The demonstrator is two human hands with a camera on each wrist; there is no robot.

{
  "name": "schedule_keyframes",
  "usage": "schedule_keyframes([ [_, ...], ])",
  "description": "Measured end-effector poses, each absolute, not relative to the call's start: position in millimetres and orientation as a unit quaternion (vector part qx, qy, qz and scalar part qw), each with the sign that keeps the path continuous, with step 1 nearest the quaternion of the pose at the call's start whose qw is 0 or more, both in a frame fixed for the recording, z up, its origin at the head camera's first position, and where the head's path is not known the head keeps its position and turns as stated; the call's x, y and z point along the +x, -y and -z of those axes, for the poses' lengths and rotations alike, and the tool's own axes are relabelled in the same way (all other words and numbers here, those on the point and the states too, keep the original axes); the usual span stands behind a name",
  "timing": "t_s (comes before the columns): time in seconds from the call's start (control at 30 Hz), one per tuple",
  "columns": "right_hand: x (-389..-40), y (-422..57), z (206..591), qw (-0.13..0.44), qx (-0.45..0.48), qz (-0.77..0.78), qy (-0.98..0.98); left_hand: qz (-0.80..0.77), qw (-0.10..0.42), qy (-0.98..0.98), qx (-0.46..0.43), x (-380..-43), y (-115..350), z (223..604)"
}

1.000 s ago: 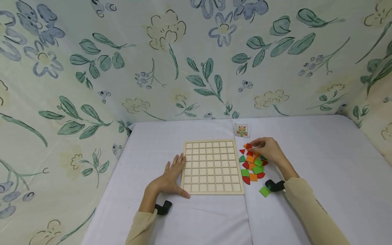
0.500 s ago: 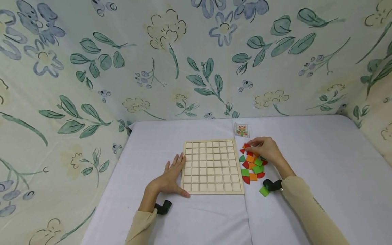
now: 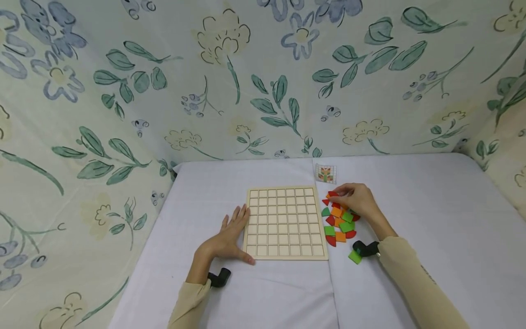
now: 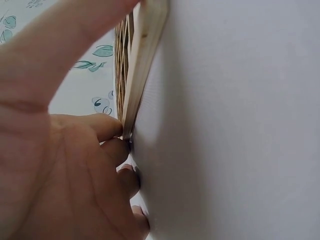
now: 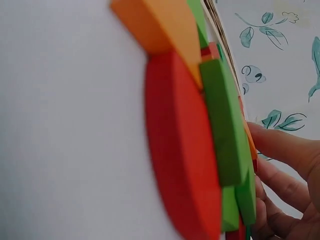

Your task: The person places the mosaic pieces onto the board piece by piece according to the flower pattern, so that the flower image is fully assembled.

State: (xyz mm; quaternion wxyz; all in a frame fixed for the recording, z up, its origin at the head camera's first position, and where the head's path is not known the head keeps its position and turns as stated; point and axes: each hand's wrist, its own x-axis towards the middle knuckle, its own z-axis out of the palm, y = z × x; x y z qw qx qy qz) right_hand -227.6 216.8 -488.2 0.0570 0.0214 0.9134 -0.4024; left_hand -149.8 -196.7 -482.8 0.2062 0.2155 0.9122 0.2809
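Note:
A wooden grid board with square cells lies in the middle of the table. My left hand rests at its lower left corner, fingers spread along the left side, thumb at the front edge. In the left wrist view the fingertips touch the pale board edge. Right of the board, my right hand pinches a small red block between thumb and fingers, at the far end of a loose pile of coloured blocks. The right wrist view shows those fingers behind a green block and a rounded red block.
A small pattern card with a coloured grid picture lies behind the pile. One light green square sits apart, near the right wrist camera. Floral cloth hangs behind the white table.
My right hand has shifted slightly left with the red block between its fingers. My left hand and the board stay in place.

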Motion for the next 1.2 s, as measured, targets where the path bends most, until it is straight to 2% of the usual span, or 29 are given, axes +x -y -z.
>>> schedule_keyframes([
  [0.33,-227.9,-217.4,488.6,0.05,0.011,0.406,-0.912,-0.284,0.206,-0.912,0.21,-148.9,196.8,484.0],
  [0.8,-233.0,-208.1,481.2,0.082,-0.004,0.454,-0.887,-0.284,0.207,-0.911,0.216,-150.1,197.9,485.3],
  [1.2,-241.6,-173.4,478.1,0.1,-0.079,0.482,-0.867,-0.278,0.207,-0.913,0.215,-151.2,197.6,486.3],
])
